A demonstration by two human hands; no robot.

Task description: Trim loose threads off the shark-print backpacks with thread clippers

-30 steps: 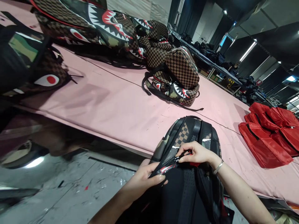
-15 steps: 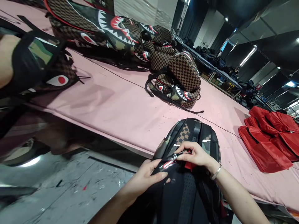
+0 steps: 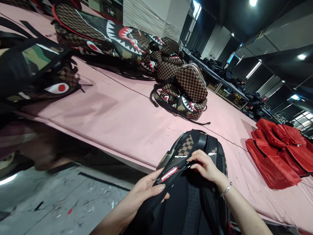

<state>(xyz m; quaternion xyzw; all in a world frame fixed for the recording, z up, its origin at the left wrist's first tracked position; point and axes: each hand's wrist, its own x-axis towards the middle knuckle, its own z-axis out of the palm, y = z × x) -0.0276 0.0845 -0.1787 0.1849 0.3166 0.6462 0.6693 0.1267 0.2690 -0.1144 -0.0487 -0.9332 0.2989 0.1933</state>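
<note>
Seen from my distant post, a black backpack stands tilted at the near edge of a pink-covered surface, its padded back toward my camera and its top reaching over the cloth. My left hand is closed around a black strap, thumb on top, just beside a red label with white lettering (too small for me to read with confidence). My right hand, a bracelet at its wrist, pinches the strap's dark fabric between thumb and forefinger just past the label's upper end.

Beyond the work, I see a brown checkered bag resting on a shark-mouth backpack, whose loose webbing trails across the surface. A longer heap of shark-mouth bags runs along the far left, while a dark bag with a red-and-white eye lies nearer on that side. Red bags sit grouped at right. Below, scraps dot the grey floor.
</note>
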